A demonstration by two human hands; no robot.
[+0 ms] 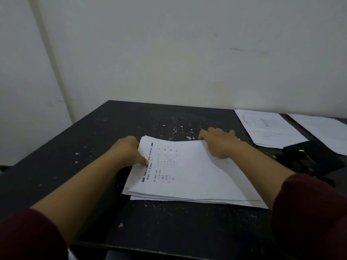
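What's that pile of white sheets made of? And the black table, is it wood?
The pile looks like plain matte paper: thin white printed sheets, edges fanned out. The table seems a board painted matte black; pale chips and specks suggest flaked coating. Wood underneath is possible, but I cannot tell.

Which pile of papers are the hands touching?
The middle stack: left hand pinches its side, right hand lies on its far edge. The two sheets at right lie untouched.

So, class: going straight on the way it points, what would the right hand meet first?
Nothing close: beyond the paper stack the right hand meets only table, then probably the wall.
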